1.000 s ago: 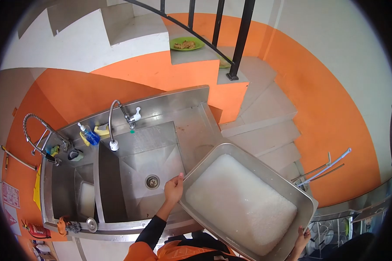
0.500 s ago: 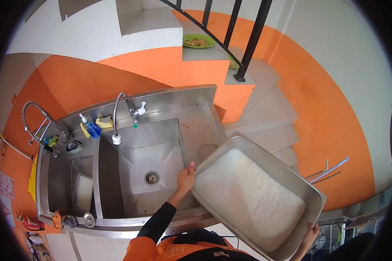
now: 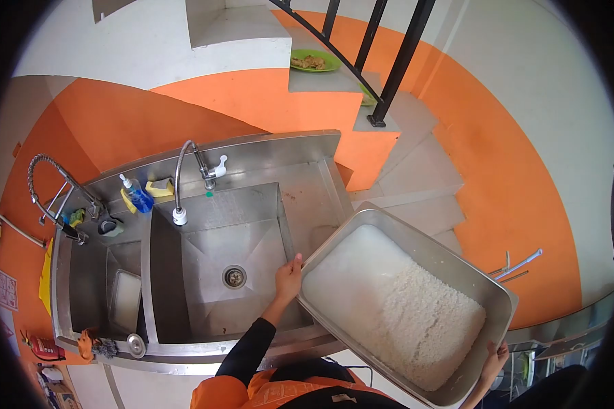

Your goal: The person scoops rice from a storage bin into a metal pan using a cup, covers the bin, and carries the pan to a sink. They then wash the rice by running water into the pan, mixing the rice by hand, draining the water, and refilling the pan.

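**Big steel pan of wet white grains: how it'd handle**

So the steel pan (image 3: 501, 310) is just right of the big basin (image 3: 233, 238), with white grains (image 3: 430, 320) (rice, I reckon) and cloudy liquid (image 3: 351, 262). I'd guess it's properly heavy. The walls look stiff, nothing fragile, but wet rims could get slippery. It seems tipped: liquid sits at the end nearer the basin, grains poke out at the other, so the weight could slosh around.

Both hands are taken. Left hand (image 3: 288, 279) grips the corner nearest the basin, thumb up at the rim. Right hand (image 3: 494, 361) has the rim at the end away from the basin; can't see all its fingers. Opposite ends, level grip, would be my pick.

Writing? Nope. The wall sign (image 3: 5, 288), way left of the basin, and the shirt print (image 3: 297, 390) in front of it are too blurry. No brand I can read on the pan.
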Available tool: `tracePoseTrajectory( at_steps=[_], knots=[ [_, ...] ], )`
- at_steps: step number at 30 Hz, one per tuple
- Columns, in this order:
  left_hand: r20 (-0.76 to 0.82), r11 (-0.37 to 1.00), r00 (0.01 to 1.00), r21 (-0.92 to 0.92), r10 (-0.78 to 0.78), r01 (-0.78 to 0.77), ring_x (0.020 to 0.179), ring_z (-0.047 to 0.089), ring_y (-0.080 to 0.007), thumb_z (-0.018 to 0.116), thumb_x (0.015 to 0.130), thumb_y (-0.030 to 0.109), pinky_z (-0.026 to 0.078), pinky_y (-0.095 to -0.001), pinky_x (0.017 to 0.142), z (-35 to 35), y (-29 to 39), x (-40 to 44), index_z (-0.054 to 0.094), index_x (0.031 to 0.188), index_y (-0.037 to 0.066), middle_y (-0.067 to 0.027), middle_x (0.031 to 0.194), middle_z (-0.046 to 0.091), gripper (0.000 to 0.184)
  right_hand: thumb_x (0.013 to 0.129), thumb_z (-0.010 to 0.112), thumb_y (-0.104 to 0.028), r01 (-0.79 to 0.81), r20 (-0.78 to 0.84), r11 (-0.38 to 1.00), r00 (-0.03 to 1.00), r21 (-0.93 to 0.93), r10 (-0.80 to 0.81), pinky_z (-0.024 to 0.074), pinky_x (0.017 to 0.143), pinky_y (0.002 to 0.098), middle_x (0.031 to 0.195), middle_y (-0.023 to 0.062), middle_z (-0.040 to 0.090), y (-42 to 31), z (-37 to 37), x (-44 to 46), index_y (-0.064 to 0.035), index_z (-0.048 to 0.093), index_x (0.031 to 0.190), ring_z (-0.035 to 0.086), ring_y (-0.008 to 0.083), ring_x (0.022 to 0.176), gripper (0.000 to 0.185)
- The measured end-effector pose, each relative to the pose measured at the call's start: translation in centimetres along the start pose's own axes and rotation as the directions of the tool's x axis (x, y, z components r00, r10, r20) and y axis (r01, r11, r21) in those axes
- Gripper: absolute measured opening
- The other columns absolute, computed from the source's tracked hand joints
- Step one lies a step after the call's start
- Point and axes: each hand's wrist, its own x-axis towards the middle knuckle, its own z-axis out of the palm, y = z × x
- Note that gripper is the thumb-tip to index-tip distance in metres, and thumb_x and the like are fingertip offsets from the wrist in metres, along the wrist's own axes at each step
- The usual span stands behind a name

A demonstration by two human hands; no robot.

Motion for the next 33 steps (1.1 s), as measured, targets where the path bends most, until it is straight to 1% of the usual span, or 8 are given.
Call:
tracePoseTrajectory(
  at_steps=[4, 7, 13, 16, 19, 22, 28, 33],
  knots=[
    [-0.03, 0.995, 0.999, -0.098, -0.037, 0.033, 0.057, 0.056, -0.0216, 0.037, 0.087, 0.051, 0.042, -0.0336, 0.059, -0.1, -0.5, -0.3, 0.062, 0.078, -0.003, -0.0166, 0.058, 0.056, 0.06, 0.075, 0.053, -0.001, 0.041, 0.02, 0.999, 0.999, -0.018, -0.041, 0.0388, 0.068, 0.0217, 0.081, 0.0021, 0.059, -0.7, 0.2, 0.6, 0.0018, 0.057, 0.087, 0.051, 0.0083, 0.071, 0.012],
    [0.005, 0.995, 0.998, -0.07, -0.063, 0.064, 0.058, 0.054, -0.0178, 0.038, 0.087, 0.051, 0.042, -0.0311, 0.06, -0.8, -0.2, -0.5, 0.062, 0.08, -0.004, -0.0142, 0.059, 0.057, 0.06, 0.075, 0.052, 0.001, 0.068, 0.04, 0.998, 0.997, 0.015, -0.068, 0.0383, 0.068, 0.021, 0.081, 0.0014, 0.059, -1.7, 0.7, 0.8, 0.0017, 0.057, 0.086, 0.05, 0.0075, 0.071, 0.012],
    [-0.026, 0.98, 0.995, -0.178, -0.097, 0.091, 0.057, 0.05, -0.0134, 0.039, 0.087, 0.05, 0.041, -0.0292, 0.059, -0.7, -1.0, -0.5, 0.062, 0.078, -0.003, -0.0093, 0.055, 0.053, 0.059, 0.074, 0.049, 0.002, 0.087, 0.084, 0.996, 0.993, -0.018, -0.086, 0.0375, 0.066, 0.0204, 0.08, 0.0007, 0.058, -4.0, 1.1, 1.0, 0.0014, 0.057, 0.085, 0.049, 0.0066, 0.07, 0.013],
    [-0.005, 0.97, 0.992, -0.212, -0.124, 0.121, 0.056, 0.049, -0.0129, 0.039, 0.087, 0.051, 0.04, -0.0292, 0.058, -0.8, -1.4, -0.5, 0.062, 0.075, -0.003, -0.0076, 0.054, 0.052, 0.059, 0.074, 0.047, 0.001, 0.114, 0.077, 0.992, 0.991, -0.056, -0.109, 0.0342, 0.062, 0.0197, 0.077, -0.0018, 0.055, -5.0, 1.9, 1.0, -0.0002, 0.057, 0.085, 0.046, 0.0051, 0.067, 0.014],
    [-0.047, 0.975, 0.995, -0.207, -0.092, 0.08, 0.056, 0.048, -0.0122, 0.039, 0.087, 0.051, 0.04, -0.0288, 0.058, -1.0, -1.3, -0.8, 0.061, 0.073, -0.003, -0.0066, 0.054, 0.052, 0.06, 0.075, 0.049, 0.001, 0.131, 0.085, 0.99, 0.988, -0.042, -0.127, 0.0363, 0.066, 0.0199, 0.081, 0.0006, 0.059, -5.0, 1.5, 1.4, 0.0023, 0.058, 0.088, 0.049, 0.0064, 0.071, 0.016],
    [-0.049, 0.966, 0.991, -0.235, -0.127, 0.113, 0.056, 0.048, -0.0121, 0.04, 0.087, 0.051, 0.04, -0.029, 0.058, -1.3, -1.1, -1.0, 0.061, 0.072, -0.003, -0.0061, 0.055, 0.052, 0.06, 0.075, 0.049, 0.0, 0.135, 0.16, 0.989, 0.979, -0.065, -0.123, 0.037, 0.07, 0.0207, 0.084, 0.0013, 0.059, -5.5, 1.0, 1.6, 0.0029, 0.058, 0.091, 0.05, 0.0072, 0.074, 0.019],
    [-0.08, 0.95, 0.99, -0.3, -0.114, 0.085, 0.055, 0.043, -0.0129, 0.04, 0.088, 0.049, 0.039, -0.0302, 0.056, -1.2, -1.8, -1.2, 0.06, 0.071, -0.003, -0.0054, 0.053, 0.049, 0.059, 0.073, 0.048, 0.001, 0.202, 0.175, 0.978, 0.966, -0.042, -0.192, 0.0371, 0.073, 0.0219, 0.086, 0.0012, 0.059, -6.7, 1.6, 1.7, 0.0032, 0.057, 0.094, 0.05, 0.0081, 0.077, 0.023],
    [-0.056, 0.963, 0.984, -0.221, -0.17, 0.154, 0.057, 0.045, -0.0146, 0.04, 0.088, 0.048, 0.04, -0.0304, 0.058, -1.7, -1.9, -1.2, 0.06, 0.073, -0.004, -0.0078, 0.055, 0.051, 0.058, 0.073, 0.047, 0.001, 0.205, 0.167, 0.977, 0.967, -0.054, -0.193, 0.0365, 0.072, 0.0211, 0.084, 0.0004, 0.058, -8.0, 2.4, 1.6, 0.0029, 0.057, 0.092, 0.049, 0.0076, 0.075, 0.021]
  ],
)
